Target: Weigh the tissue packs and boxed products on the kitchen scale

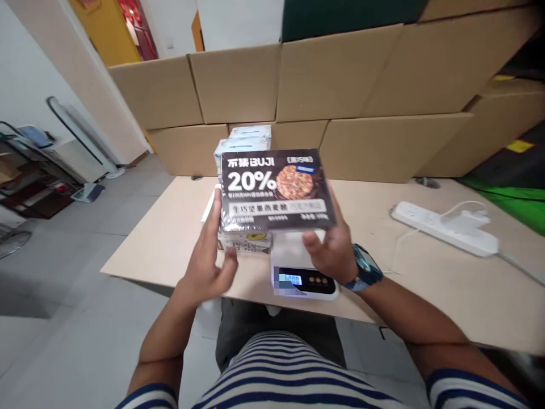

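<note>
I hold a flat dark box (275, 190) printed with "20%" and a round biscuit picture, face up, above a white digital scale (304, 272). My left hand (210, 250) grips the box's left edge and my right hand (332, 247), with a blue watch on the wrist, grips its right lower edge. Under the box's left side sits another similar box (244, 241) on the table. Behind it stands a stack of light blue-white boxes (244, 139).
The beige table (426, 284) carries a white power strip (443, 227) with a cable at the right. Large cardboard cartons (340, 96) are stacked along the table's far side. A metal shelf rack (29, 176) stands on the floor at the left.
</note>
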The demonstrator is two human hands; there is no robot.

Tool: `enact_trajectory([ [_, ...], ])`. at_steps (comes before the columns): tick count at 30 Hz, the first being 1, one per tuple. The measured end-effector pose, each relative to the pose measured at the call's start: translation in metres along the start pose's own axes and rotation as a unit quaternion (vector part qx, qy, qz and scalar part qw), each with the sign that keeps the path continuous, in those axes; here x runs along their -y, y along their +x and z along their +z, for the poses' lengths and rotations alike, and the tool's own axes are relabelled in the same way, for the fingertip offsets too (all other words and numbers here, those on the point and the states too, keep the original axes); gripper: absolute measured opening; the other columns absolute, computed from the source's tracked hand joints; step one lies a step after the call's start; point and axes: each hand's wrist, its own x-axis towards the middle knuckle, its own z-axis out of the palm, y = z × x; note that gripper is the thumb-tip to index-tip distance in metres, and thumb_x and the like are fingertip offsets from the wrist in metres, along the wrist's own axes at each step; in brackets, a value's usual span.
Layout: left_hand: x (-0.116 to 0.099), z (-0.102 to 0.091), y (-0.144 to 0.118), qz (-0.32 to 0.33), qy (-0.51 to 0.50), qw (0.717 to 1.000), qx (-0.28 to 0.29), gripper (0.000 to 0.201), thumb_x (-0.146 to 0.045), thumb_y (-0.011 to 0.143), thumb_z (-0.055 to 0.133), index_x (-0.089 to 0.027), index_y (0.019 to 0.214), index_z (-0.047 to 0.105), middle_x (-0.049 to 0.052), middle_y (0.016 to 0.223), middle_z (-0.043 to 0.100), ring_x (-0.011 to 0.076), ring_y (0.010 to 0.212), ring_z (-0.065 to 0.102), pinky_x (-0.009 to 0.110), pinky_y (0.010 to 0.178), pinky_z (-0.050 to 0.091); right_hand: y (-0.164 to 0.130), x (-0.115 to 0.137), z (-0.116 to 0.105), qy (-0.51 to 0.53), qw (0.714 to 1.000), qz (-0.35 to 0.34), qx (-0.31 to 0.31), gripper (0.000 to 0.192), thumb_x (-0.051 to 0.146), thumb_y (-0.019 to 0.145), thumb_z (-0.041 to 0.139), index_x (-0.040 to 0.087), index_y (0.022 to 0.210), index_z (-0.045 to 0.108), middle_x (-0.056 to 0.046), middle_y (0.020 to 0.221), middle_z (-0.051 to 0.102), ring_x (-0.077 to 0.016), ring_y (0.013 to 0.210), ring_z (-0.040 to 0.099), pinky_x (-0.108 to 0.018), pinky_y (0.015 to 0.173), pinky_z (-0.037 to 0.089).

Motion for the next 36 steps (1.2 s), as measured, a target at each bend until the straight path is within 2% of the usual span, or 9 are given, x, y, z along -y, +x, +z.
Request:
enact_trajectory([
  [3, -0.019, 0.032, 0.000, 0.062, -0.046, 0.996, 0.053, 0.095, -0.020, 0.108, 0.046, -0.033, 0.182, -0.012, -0.001, 0.193, -0.011, 0.0343, 0.179, -0.005, 0.060, 0.146, 0.027, -0.036, -0.013, -0.036, -0.031, 0.997, -0.010, -0.071, 0.111, 0.087, 0.096, 0.049, 0.028, 0.183, 0.012, -0.019, 0.179, 0.044, -0.0502, 0.161, 0.050, -0.073, 0.133, 0.044],
  [7, -0.017, 0.089, 0.004, 0.072, -0.112, 0.987, 0.086, 0.101, -0.032, 0.108, 0.050, -0.033, 0.180, -0.020, 0.001, 0.192, -0.016, 0.0385, 0.179, -0.006, 0.066, 0.145, 0.024, -0.074, -0.035, -0.067, -0.106, 0.987, 0.056, -0.104, 0.117, 0.092, 0.093, 0.051, 0.026, 0.183, 0.014, -0.021, 0.175, 0.049, -0.0499, 0.162, 0.050, -0.072, 0.131, 0.046],
  [14, -0.019, 0.139, -0.032, -0.028, -0.176, 0.969, 0.171, 0.108, -0.037, 0.108, 0.057, -0.032, 0.179, -0.024, 0.010, 0.191, -0.015, 0.0398, 0.179, 0.003, 0.068, 0.142, 0.028, -0.097, -0.071, -0.093, -0.028, 0.986, 0.161, -0.031, 0.103, 0.079, 0.094, 0.069, 0.025, 0.176, 0.040, -0.019, 0.170, 0.059, -0.0411, 0.156, 0.060, -0.065, 0.131, 0.049],
  [16, -0.021, 0.145, -0.049, -0.050, -0.178, 0.966, 0.180, 0.111, -0.038, 0.107, 0.060, -0.031, 0.178, -0.026, 0.013, 0.191, -0.014, 0.0404, 0.179, 0.007, 0.068, 0.141, 0.031, -0.100, -0.081, -0.098, -0.007, 0.983, 0.183, 0.026, 0.100, 0.074, 0.094, 0.074, 0.027, 0.175, 0.040, -0.017, 0.173, 0.055, -0.0390, 0.156, 0.060, -0.064, 0.132, 0.048],
  [20, -0.018, 0.149, -0.068, -0.070, -0.141, 0.975, 0.158, 0.112, -0.037, 0.107, 0.063, -0.032, 0.179, -0.022, 0.014, 0.191, -0.007, 0.0381, 0.179, 0.010, 0.065, 0.141, 0.034, -0.103, -0.098, -0.101, 0.003, 0.977, 0.192, 0.095, 0.129, 0.073, 0.092, 0.078, 0.034, 0.183, -0.004, -0.018, 0.172, 0.056, -0.0365, 0.150, 0.066, -0.066, 0.124, 0.055],
  [22, -0.013, 0.148, -0.069, -0.067, -0.109, 0.982, 0.142, 0.109, -0.037, 0.108, 0.062, -0.031, 0.180, -0.020, 0.014, 0.192, -0.002, 0.0372, 0.178, 0.016, 0.064, 0.140, 0.038, -0.099, -0.103, -0.100, -0.020, 0.978, 0.179, 0.107, 0.134, 0.077, 0.090, 0.078, 0.035, 0.181, -0.011, -0.017, 0.170, 0.060, -0.0372, 0.146, 0.069, -0.067, 0.119, 0.059],
  [28, -0.002, 0.137, -0.066, -0.103, 0.003, 0.983, 0.153, 0.087, -0.037, 0.113, 0.056, -0.028, 0.184, 0.005, 0.017, 0.186, 0.033, 0.0349, 0.167, 0.049, 0.057, 0.133, 0.051, -0.090, -0.104, -0.091, -0.176, 0.972, 0.117, 0.101, 0.100, 0.090, 0.088, 0.066, 0.025, 0.163, 0.058, -0.021, 0.145, 0.075, -0.0443, 0.129, 0.076, -0.067, 0.111, 0.064],
  [31, -0.008, 0.133, -0.064, -0.143, 0.007, 0.978, 0.150, 0.077, -0.038, 0.114, 0.053, -0.027, 0.182, 0.019, 0.016, 0.181, 0.044, 0.0337, 0.163, 0.055, 0.056, 0.133, 0.051, -0.097, -0.104, -0.087, -0.194, 0.967, 0.126, 0.108, 0.100, 0.090, 0.089, 0.063, 0.023, 0.163, 0.058, -0.020, 0.142, 0.077, -0.0430, 0.113, 0.080, -0.065, 0.101, 0.068],
  [36, -0.010, 0.129, -0.066, -0.173, -0.032, 0.976, 0.131, 0.083, -0.042, 0.113, 0.055, -0.034, 0.183, 0.011, 0.014, 0.177, 0.051, 0.0333, 0.155, 0.064, 0.056, 0.123, 0.061, -0.104, -0.100, -0.091, -0.192, 0.962, 0.154, 0.117, 0.100, 0.088, 0.088, 0.068, 0.024, 0.164, 0.057, -0.017, 0.143, 0.079, -0.0401, 0.102, 0.083, -0.060, 0.093, 0.071],
])
